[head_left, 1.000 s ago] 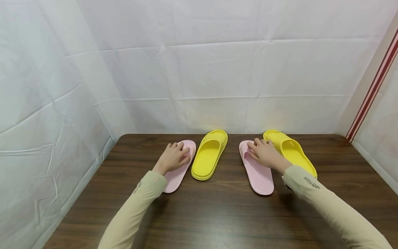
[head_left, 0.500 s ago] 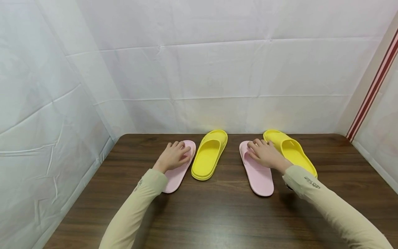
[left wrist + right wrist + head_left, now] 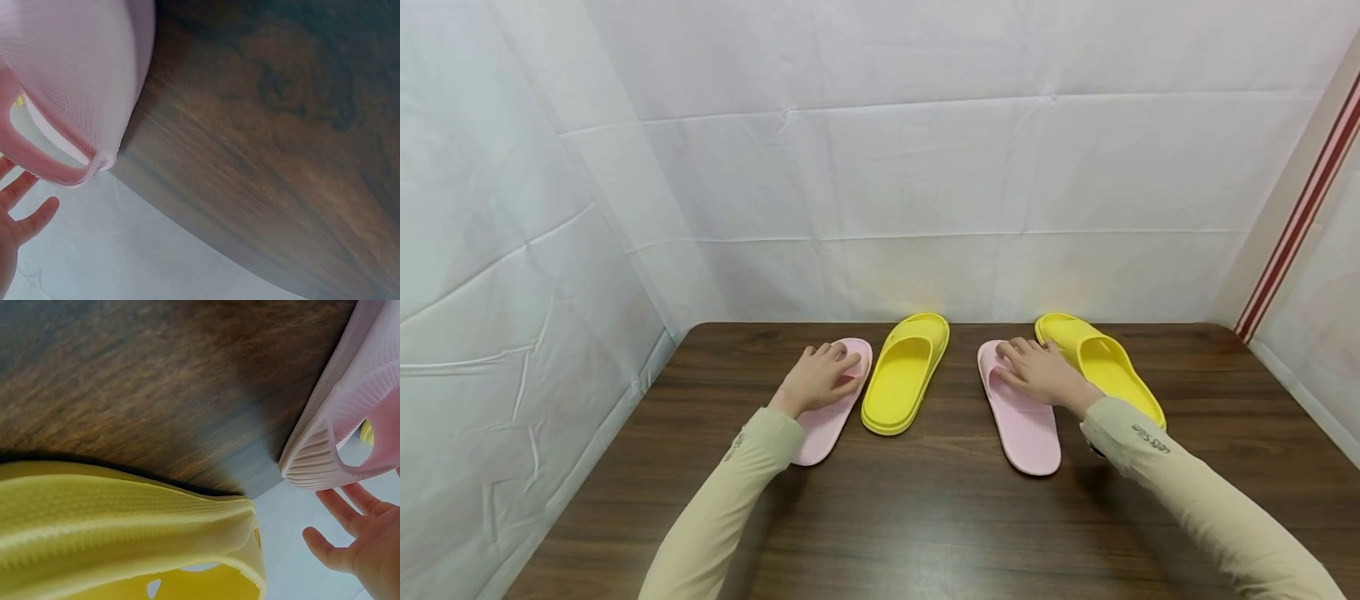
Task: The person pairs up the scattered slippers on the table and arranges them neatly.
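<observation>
Two pink slippers lie on the brown table. Over the toe end of the left pink slipper (image 3: 823, 429) rests my left hand (image 3: 822, 377). The left wrist view shows its fingers (image 3: 19, 189) against the slipper's strap, thumb held apart. On the right pink slipper (image 3: 1028, 437), my right hand (image 3: 1039, 373) touches the strap near the toe. Its fingers (image 3: 342, 509) meet the strap's edge in the right wrist view, and the thumb sticks out free. Both palms are hidden from the head view.
A yellow slipper (image 3: 893, 393) lies between the pink ones, close to the left one. Another yellow slipper (image 3: 1108, 371) lies at the right, partly behind my right forearm. White sheeting (image 3: 917, 175) hangs behind the table (image 3: 925, 517); a red-striped strip (image 3: 1303, 204) runs up at right.
The right pink slipper has slid very slightly toward me. My hands have hardly moved, and the other slippers lie as before.
</observation>
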Demonstrator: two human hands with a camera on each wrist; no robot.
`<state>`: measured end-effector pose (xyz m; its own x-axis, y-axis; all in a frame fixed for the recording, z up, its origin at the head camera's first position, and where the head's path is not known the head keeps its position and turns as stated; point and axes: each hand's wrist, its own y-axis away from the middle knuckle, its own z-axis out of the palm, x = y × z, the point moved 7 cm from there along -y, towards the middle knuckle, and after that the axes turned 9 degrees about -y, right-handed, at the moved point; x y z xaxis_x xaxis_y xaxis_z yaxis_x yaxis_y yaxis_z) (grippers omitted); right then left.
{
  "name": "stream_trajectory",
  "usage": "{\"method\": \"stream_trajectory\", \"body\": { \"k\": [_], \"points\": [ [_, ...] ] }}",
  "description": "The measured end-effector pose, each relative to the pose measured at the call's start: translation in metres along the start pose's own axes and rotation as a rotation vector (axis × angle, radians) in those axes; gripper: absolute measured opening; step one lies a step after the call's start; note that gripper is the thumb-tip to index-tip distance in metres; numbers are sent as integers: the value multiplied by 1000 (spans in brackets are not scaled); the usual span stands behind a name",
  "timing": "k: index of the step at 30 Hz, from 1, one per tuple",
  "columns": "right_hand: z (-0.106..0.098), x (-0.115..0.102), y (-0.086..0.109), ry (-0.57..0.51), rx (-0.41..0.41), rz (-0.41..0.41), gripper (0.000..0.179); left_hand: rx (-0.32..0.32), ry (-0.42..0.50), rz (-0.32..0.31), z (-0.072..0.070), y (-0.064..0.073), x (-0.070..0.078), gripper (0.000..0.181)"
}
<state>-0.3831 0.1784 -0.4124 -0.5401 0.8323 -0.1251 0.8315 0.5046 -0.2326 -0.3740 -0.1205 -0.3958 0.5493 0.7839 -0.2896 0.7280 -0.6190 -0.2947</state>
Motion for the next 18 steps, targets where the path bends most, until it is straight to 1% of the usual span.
{"method": "stream_trajectory", "body": {
  "k": [4,10,18],
  "points": [
    [0,0,2,-2,11,-8,33,3,4,0,-2,1,0,21],
    [1,1,5,-8,5,-17,33,13,-8,8,-5,5,1,23],
    [1,-3,10,-11,-4,-38,36,49,-18,9,-8,11,1,22]
  ]
}}
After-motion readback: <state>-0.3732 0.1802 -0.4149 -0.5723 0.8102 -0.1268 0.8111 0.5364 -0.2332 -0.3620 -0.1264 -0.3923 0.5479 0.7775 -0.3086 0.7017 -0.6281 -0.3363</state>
